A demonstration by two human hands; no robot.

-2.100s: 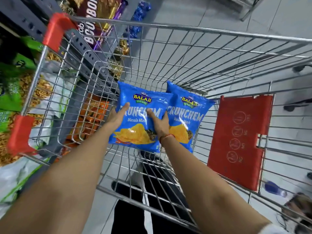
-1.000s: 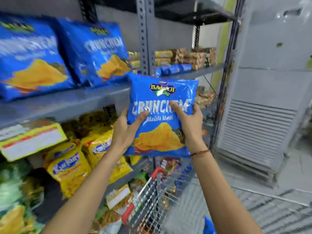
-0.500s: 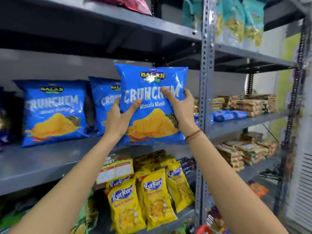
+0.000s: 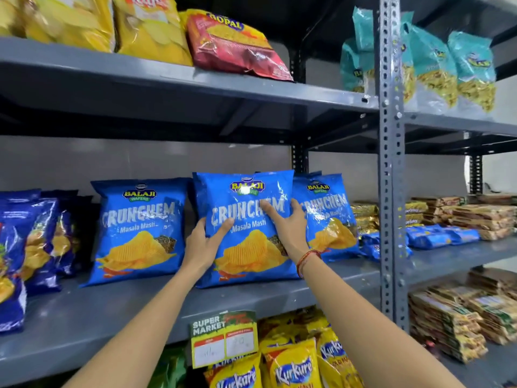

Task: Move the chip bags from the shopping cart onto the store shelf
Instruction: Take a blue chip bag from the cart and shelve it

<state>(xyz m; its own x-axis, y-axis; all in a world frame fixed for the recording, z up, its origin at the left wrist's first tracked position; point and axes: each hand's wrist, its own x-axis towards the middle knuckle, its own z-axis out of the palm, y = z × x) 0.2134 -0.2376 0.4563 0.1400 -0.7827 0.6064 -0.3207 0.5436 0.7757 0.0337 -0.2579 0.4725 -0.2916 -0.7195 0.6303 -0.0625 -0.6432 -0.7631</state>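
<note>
A blue Crunchem chip bag (image 4: pixel 246 191) stands upright on the grey middle shelf (image 4: pixel 112 309), its bottom edge resting on the shelf board. My left hand (image 4: pixel 204 242) grips its lower left side and my right hand (image 4: pixel 288 225) holds its right side. Another blue Crunchem bag (image 4: pixel 140 228) stands just to its left. A third one (image 4: pixel 327 214) stands to its right, partly hidden behind the held bag. The shopping cart is out of view.
Dark blue snack bags (image 4: pixel 33 242) fill the shelf's left end. A grey perforated upright post (image 4: pixel 390 163) bounds the bay on the right. Yellow and red bags sit on the upper shelf (image 4: pixel 195 77). Yellow Kurkure bags (image 4: pixel 293 368) and a price tag (image 4: pixel 223 337) are below.
I lifted the bag out of the cart with both hands, raised it to the shelf, and it now rests on the shelf board between two matching bags.
</note>
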